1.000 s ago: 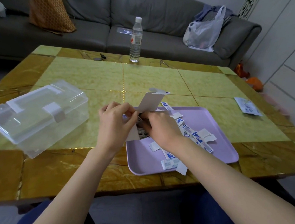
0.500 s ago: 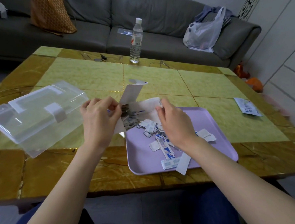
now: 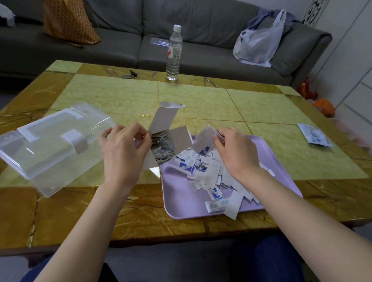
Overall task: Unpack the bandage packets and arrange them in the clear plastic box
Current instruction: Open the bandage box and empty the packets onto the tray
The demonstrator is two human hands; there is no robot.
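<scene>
Pinching carton flaps, left hand and right hand

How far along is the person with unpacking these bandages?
Done: many small white-and-blue bandage packets already lie heaped on the lilac plastic tray. In hand: the person's left grip and right grip hold the torn-open grey cardboard carton, with more packets showing inside. Left: the clear plastic box sits lid-closed beside them, apparently with no packets inside, so the arranging has not begun.

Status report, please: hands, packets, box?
Left hand, right hand grip open carton. Packets heaped on tray, more in carton. Clear box closed, lid in the way.
</scene>
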